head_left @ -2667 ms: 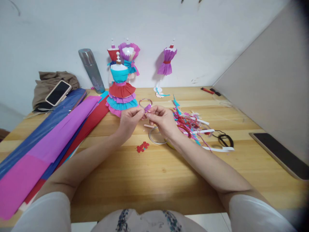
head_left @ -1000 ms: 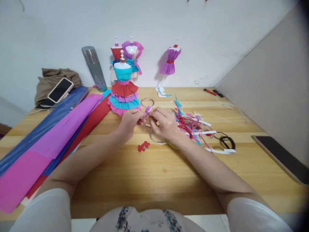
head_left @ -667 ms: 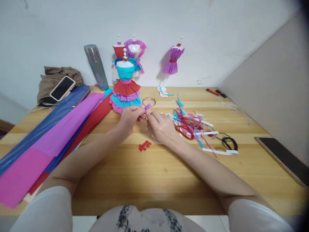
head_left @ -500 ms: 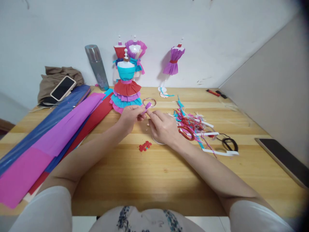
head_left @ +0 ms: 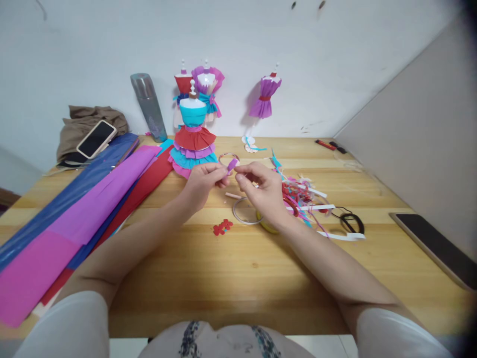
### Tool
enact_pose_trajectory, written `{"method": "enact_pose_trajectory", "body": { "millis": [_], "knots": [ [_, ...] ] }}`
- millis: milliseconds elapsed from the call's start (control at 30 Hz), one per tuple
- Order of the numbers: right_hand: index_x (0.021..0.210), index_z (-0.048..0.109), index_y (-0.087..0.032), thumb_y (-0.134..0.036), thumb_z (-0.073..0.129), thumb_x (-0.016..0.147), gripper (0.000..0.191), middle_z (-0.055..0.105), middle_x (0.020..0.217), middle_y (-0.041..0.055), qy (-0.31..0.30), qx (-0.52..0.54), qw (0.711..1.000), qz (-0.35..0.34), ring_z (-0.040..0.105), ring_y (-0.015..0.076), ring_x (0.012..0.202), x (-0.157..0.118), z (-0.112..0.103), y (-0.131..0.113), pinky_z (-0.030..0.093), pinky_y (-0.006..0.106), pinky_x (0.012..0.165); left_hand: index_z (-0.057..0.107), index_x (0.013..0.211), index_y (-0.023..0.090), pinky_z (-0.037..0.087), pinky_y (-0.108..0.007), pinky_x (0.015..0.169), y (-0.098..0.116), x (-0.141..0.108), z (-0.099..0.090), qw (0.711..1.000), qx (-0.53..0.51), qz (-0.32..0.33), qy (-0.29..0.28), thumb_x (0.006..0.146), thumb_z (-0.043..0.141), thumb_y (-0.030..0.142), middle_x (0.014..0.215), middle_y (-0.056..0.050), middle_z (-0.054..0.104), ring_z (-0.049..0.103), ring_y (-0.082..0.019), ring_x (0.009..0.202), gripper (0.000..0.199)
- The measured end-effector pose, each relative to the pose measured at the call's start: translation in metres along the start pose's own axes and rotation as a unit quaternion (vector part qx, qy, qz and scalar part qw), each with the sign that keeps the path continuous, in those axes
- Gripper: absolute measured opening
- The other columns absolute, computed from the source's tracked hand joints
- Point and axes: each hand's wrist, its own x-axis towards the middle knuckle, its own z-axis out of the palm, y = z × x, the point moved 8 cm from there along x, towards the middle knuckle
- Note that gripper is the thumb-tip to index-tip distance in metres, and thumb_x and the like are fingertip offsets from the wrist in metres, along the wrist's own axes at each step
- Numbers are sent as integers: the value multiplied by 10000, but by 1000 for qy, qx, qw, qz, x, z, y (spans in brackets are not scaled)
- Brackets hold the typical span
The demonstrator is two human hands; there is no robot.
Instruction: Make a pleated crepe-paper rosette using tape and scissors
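Observation:
My left hand (head_left: 205, 183) pinches a small folded strip of purple crepe paper (head_left: 233, 165) between thumb and fingers, above the table's middle. My right hand (head_left: 264, 191) is just right of the strip, fingers bent, with a small gap between index finger and thumb. Whether its index fingertip touches the strip's edge I cannot tell. Below the hands lie a clear ring (head_left: 242, 222), a yellow ring (head_left: 269, 227) partly hidden by my right wrist, and a red paper flower (head_left: 222, 227). Behind my left hand stands a dress form (head_left: 193, 132) in tiered turquoise, red and purple paper.
More dressed forms, one in purple (head_left: 265, 97), stand by the wall. Left are a bottle (head_left: 149, 107), a phone (head_left: 97, 139) on brown cloth and long crepe paper sheets (head_left: 78, 219). Right are paper scraps (head_left: 301, 191), a black cord loop (head_left: 352, 223) and a tablet-like device (head_left: 432, 243).
My right hand has drawn slightly right, and its thumb and index finger have parted. The clear and yellow rings show more now. My left hand still holds the purple strip.

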Motion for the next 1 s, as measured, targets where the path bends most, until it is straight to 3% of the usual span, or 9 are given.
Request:
{"method": "enact_pose_trajectory", "body": {
  "millis": [67,167,300,667,1000],
  "knots": [
    [905,752,-183,-317,673,866,161,709,765,24,-13,67,994,88,565,120,553,0,6,12,470,285,541,671,615,178,494,-275,655,4,-2,3,999,24,26,-12,781,735,338,627,-15,659,581,-124,625,239],
    [811,728,-180,-357,701,795,180,673,705,5,2,101,986,136,524,107,531,-1,9,16,430,269,511,706,653,186,517,-286,689,9,-5,5,996,64,62,-11,783,741,351,656,-17,694,613,-135,650,213],
    [684,672,-192,-317,685,761,147,631,625,-9,37,71,988,128,515,106,540,-2,5,11,409,257,517,719,653,195,518,-280,712,9,-8,4,992,96,84,17,787,731,344,674,-13,723,622,-132,661,200],
    [698,686,-200,-273,655,750,95,667,634,-7,43,69,991,110,539,110,533,-2,5,8,422,261,523,700,585,198,512,-260,702,4,-13,6,996,68,35,55,787,685,239,612,7,680,592,-119,628,207],
    [632,590,-218,-285,643,688,102,602,529,-40,36,159,966,199,534,107,463,-6,16,21,425,239,461,720,586,190,497,-248,695,0,-16,11,997,55,18,58,806,686,215,627,12,687,585,-117,654,224]
  ]
}}
